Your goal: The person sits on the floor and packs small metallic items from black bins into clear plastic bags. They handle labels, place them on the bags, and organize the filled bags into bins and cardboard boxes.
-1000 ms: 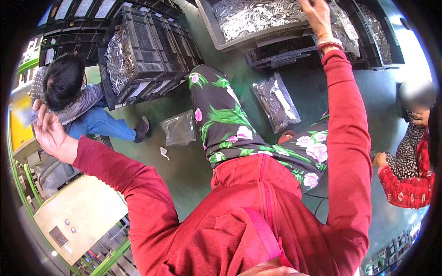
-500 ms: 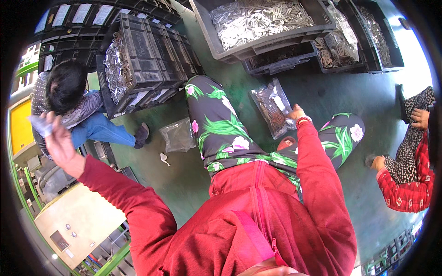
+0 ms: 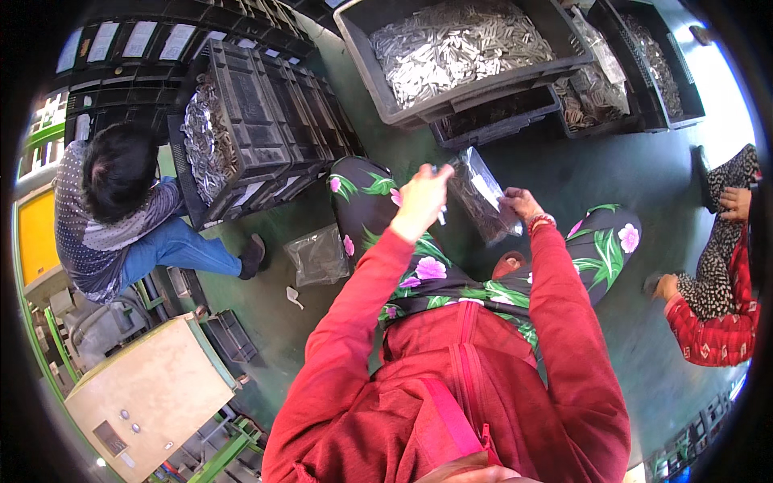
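Observation:
A clear plastic bag with dark brownish parts and a white label inside is in front of me, between my knees. My right hand, with a red bead bracelet at the wrist, pinches the bag's right edge. Close to the bag's left side is my left hand, its fingers closed on a small whitish piece that shows at the edge of the fist; its exact kind is not clear. Another clear plastic bag, seemingly flat, lies on the floor beside my left knee.
A large dark crate of shiny metal strips stands ahead, with more part-filled crates to its right. Stacked black crates are at left, near a seated person. Another person sits at right. A white scrap lies on the floor.
My left hand has swung from the far left to the bag, still holding the whitish piece. My right hand stays at the bag, which now stands more upright.

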`<state>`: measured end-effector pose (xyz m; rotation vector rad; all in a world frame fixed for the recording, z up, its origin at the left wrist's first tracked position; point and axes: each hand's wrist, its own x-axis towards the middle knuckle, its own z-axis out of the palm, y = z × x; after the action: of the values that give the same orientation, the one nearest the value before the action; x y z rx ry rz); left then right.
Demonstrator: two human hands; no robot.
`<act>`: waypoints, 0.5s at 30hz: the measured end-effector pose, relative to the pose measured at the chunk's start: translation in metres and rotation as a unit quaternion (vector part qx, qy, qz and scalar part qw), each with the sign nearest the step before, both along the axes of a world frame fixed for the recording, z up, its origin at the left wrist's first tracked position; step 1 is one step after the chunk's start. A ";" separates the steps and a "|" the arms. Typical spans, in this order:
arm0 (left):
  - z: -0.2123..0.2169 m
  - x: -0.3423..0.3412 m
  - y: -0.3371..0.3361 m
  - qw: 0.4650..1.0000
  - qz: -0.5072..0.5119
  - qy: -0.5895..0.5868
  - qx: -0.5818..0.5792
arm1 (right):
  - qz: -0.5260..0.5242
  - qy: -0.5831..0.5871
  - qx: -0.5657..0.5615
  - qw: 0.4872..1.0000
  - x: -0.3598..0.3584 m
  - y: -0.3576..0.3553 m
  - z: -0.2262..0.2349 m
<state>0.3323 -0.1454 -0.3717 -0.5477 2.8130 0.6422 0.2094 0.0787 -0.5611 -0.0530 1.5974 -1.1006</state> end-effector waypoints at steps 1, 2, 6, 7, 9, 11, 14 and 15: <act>-0.031 -0.009 0.009 0.999 -0.025 0.025 -0.020 | -0.005 0.034 0.002 0.999 -0.005 0.008 -0.014; -0.062 -0.011 0.012 0.997 -0.044 0.046 -0.042 | 0.016 0.065 0.021 0.998 -0.009 0.009 -0.018; -0.122 -0.034 0.010 0.996 -0.036 -0.011 -0.079 | -0.088 0.062 0.018 0.994 -0.008 0.019 -0.051; -0.126 -0.034 0.003 0.996 -0.033 -0.007 -0.084 | -0.095 0.036 0.028 0.994 -0.008 0.015 -0.046; -0.128 -0.035 -0.010 0.993 -0.071 -0.006 -0.097 | -0.203 -0.030 0.026 0.978 -0.002 0.013 -0.049; -0.126 -0.034 -0.020 0.991 -0.129 -0.010 -0.028 | -0.206 -0.019 0.030 0.978 -0.004 0.018 -0.054; -0.124 -0.035 -0.029 0.986 -0.152 -0.025 0.064 | -0.185 -0.029 0.036 0.982 -0.006 0.018 -0.038; -0.123 -0.033 -0.032 0.985 -0.151 -0.019 0.083 | -0.170 -0.031 0.042 0.984 -0.010 0.015 -0.025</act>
<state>0.2988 -0.1771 -0.4951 -0.0983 2.6945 0.7803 0.1992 0.0934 -0.5857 0.3177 1.6323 -1.2784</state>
